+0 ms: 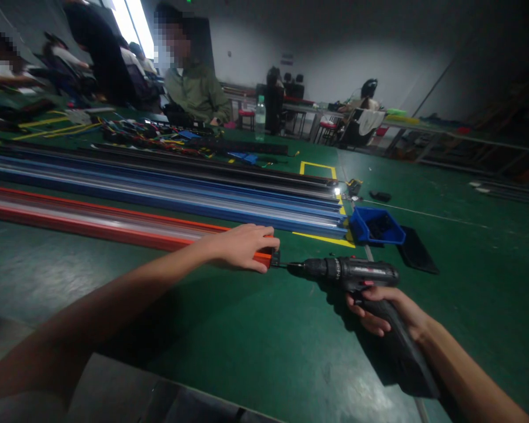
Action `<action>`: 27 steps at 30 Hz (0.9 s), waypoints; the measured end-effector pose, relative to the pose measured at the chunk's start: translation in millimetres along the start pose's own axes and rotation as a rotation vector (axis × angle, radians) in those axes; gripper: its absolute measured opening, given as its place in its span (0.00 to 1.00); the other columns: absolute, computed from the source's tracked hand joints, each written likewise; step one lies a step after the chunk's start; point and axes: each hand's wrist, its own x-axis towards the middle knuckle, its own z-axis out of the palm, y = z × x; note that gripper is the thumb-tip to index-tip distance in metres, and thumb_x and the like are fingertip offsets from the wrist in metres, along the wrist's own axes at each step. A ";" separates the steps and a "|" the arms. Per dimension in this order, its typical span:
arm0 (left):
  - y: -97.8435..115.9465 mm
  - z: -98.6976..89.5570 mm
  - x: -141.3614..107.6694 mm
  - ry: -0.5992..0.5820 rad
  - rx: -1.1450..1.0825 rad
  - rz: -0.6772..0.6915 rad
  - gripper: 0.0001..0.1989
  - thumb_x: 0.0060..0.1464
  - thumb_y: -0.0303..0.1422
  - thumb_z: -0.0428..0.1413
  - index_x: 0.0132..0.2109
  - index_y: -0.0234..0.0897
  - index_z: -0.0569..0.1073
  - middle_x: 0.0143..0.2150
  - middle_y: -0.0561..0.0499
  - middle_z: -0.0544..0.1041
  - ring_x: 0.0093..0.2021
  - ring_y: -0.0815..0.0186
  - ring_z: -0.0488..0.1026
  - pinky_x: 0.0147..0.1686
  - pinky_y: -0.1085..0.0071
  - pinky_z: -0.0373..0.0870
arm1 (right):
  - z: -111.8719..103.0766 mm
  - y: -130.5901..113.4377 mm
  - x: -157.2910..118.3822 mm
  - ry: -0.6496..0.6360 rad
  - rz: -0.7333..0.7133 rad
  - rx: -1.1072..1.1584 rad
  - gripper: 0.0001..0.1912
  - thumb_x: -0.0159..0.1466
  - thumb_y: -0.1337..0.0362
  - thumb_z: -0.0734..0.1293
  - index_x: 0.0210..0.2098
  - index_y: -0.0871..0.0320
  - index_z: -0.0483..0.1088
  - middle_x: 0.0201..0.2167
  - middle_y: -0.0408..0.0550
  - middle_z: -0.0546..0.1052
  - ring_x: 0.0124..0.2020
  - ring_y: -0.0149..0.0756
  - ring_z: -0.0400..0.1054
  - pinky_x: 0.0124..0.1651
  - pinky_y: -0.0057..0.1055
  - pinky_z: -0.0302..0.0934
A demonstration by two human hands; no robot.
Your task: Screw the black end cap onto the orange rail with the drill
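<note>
My left hand (247, 247) is closed over the right end of a long red profile (150, 230) lying on the green table. A small black end piece (275, 258) sits at that end, just past my fingertips. My right hand (383, 311) is wrapped round the grip of a black cordless drill (361, 271), which lies roughly level and points left. Its thin bit meets the black end piece or stops right at it; I cannot tell which. A screw is too small to make out there.
Behind the red profile lie several blue profiles (247, 202) and black profiles (229, 169). A blue bin (377, 226) with dark small parts stands by their ends, beside a black flat pad (417, 249). Farther back are a bottle (260, 120), tangled wires (158, 136) and a seated person (194, 88).
</note>
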 end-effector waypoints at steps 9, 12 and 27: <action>4.8 -4.4 0.9 -0.019 0.015 -0.025 0.22 0.58 0.51 0.63 0.52 0.44 0.72 0.50 0.46 0.74 0.48 0.55 0.74 0.44 0.63 0.67 | -8.1 5.0 5.1 0.011 -0.018 -0.002 0.17 0.64 0.58 0.73 0.42 0.68 0.81 0.30 0.49 0.78 0.15 0.19 0.62 0.23 0.22 0.65; 5.5 -5.3 1.2 -0.019 0.016 -0.032 0.23 0.58 0.51 0.64 0.52 0.44 0.72 0.50 0.46 0.74 0.48 0.55 0.74 0.45 0.63 0.67 | -7.0 4.8 5.5 0.004 -0.016 -0.002 0.17 0.63 0.57 0.74 0.42 0.68 0.81 0.30 0.48 0.78 0.16 0.19 0.62 0.23 0.22 0.65; 1.3 1.6 1.4 -0.001 0.000 -0.029 0.22 0.58 0.50 0.64 0.52 0.44 0.71 0.49 0.49 0.72 0.46 0.57 0.72 0.42 0.65 0.63 | -4.0 2.9 6.3 -0.070 -0.045 -0.027 0.16 0.66 0.60 0.73 0.43 0.71 0.82 0.34 0.54 0.81 0.17 0.20 0.62 0.25 0.22 0.68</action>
